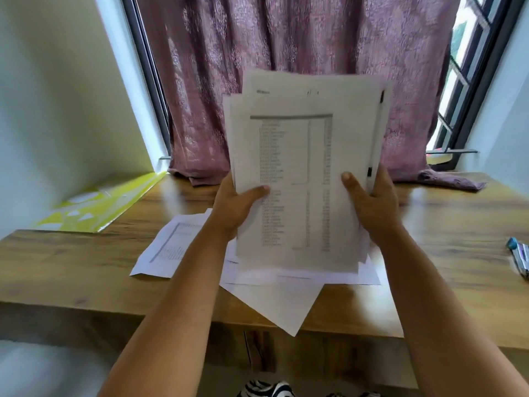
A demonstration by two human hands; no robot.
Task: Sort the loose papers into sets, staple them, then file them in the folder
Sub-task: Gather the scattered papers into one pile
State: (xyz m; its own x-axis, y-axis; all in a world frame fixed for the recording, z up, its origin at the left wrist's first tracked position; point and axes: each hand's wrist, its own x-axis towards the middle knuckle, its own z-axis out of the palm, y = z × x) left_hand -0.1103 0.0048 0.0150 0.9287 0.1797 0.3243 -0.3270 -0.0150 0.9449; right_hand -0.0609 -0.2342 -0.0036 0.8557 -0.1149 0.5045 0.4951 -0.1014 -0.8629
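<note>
Both the left hand (237, 203) and the right hand (372, 200) grip a thick stack of white printed papers (297, 167) upright above the brown wooden desk (86, 262), so sorting looks just begun, and next some pages must be split into sets.

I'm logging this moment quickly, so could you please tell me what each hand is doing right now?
Left hand: grips the left edge of the paper stack.
Right hand: grips the stack's right edge.

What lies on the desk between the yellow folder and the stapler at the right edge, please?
In the head view, loose papers lie between the yellow folder and stapler.
</note>
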